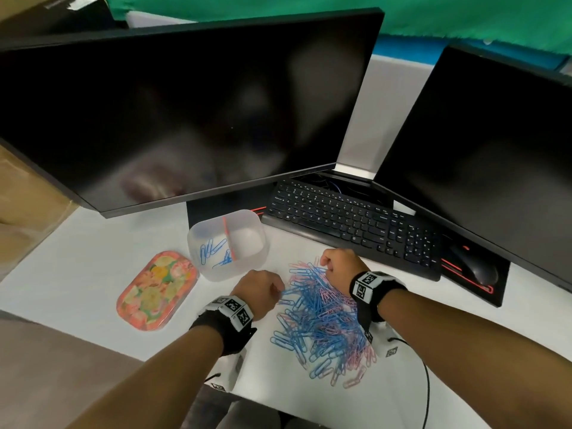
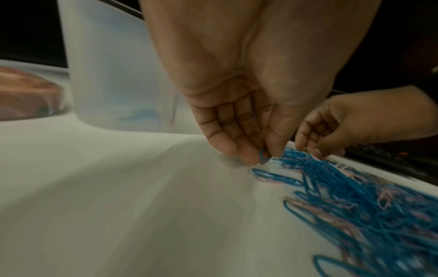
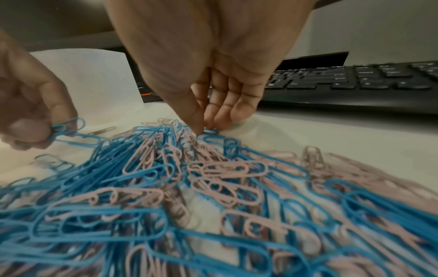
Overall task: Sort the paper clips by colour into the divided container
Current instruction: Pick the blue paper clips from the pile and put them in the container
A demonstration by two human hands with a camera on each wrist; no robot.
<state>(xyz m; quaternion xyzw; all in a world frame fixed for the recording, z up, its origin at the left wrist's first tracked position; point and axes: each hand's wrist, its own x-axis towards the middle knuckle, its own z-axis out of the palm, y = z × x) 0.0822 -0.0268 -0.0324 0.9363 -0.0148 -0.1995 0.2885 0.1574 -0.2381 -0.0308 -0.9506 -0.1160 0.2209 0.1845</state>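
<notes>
A: What do your hands hold?

B: Your left hand [image 2: 237,116] pinches some blue clips [image 3: 65,127] between thumb and fingertips, at the left edge of the pile [image 1: 322,317] on the desk [image 1: 93,258]. Your right hand [image 3: 213,90] has its fingers together and the thumb tip down on a blue clip at the far edge; if it really grips, I cannot tell.

A: And the container [image 1: 257,258]?

B: Just left of the pile. Blue clips lie in its left part. The right part is hard to see.
</notes>
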